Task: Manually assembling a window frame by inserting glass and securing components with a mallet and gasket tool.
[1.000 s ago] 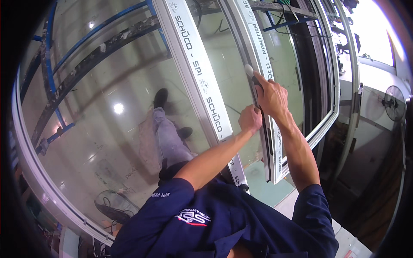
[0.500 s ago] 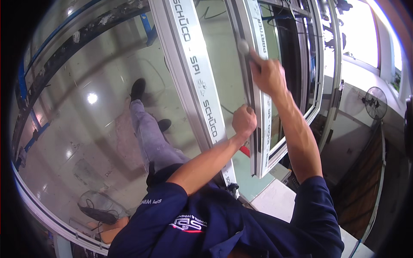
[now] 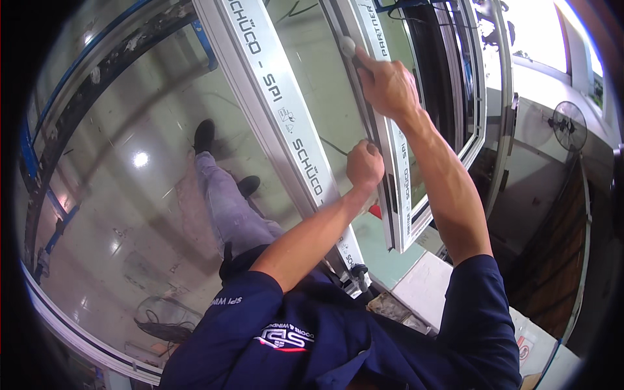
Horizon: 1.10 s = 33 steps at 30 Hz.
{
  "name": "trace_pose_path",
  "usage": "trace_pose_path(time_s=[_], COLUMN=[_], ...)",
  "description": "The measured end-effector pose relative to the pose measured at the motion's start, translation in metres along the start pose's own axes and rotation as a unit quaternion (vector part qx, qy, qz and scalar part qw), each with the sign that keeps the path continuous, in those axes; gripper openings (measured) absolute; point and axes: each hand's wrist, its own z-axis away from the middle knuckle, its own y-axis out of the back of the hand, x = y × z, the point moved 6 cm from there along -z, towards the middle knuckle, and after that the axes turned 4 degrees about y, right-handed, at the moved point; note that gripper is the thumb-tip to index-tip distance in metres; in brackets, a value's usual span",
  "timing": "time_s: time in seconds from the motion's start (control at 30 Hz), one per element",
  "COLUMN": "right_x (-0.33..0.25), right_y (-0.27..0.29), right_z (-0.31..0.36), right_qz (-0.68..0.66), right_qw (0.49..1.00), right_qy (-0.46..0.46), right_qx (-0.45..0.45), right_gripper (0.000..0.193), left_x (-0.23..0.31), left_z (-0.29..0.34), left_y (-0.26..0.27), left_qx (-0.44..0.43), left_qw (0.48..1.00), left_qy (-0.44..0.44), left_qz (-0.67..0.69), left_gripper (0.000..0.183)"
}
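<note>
A white window frame profile (image 3: 402, 185) covered with printed protective film runs lengthwise in front of me, a dark strip along its left edge. My right hand (image 3: 392, 90) is closed round a tool with a rounded white head (image 3: 348, 47), which looks like a mallet; its handle is mostly hidden. That head is at the dark strip near the far part of the profile. Closer to me, my left hand (image 3: 365, 164) is curled against the same edge. Something small and dark shows at its fingers, too unclear to name.
Left of my hands stands another film-covered white profile (image 3: 276, 97), with a dark clamp-like part (image 3: 359, 273) at its near end. Black and blue metal rack bars (image 3: 71, 97) curve along the far left. At right are a wall fan (image 3: 567, 127) and a white surface (image 3: 416, 289).
The view has shifted slightly, so the profiles sit further left and up. Both hands keep their places along the profile, and the white-headed tool stays at the dark strip.
</note>
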Motion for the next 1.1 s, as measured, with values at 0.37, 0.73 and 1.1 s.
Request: trace_pose_path(time_s=[0.37, 0.73, 1.1], right_x=[-0.002, -0.009, -0.016], right_y=[-0.008, -0.011, 0.027], right_z=[0.069, 0.004, 0.091], right_qz=[0.022, 0.019, 0.008], right_qw=[0.997, 1.0, 0.994], right_qy=[-0.015, 0.01, -0.067], right_qx=[-0.076, 0.02, -0.083], right_gripper=[0.047, 0.044, 0.045], left_x=[-0.006, -0.007, 0.001], left_z=[-0.001, -0.006, -0.002], left_y=[0.004, 0.004, 0.009], left_qx=[0.009, 0.006, -0.025], left_qw=[0.999, 0.999, 0.998], left_qy=[-0.017, -0.002, 0.043], left_qz=[0.032, 0.038, 0.043], left_gripper=[0.026, 0.025, 0.03])
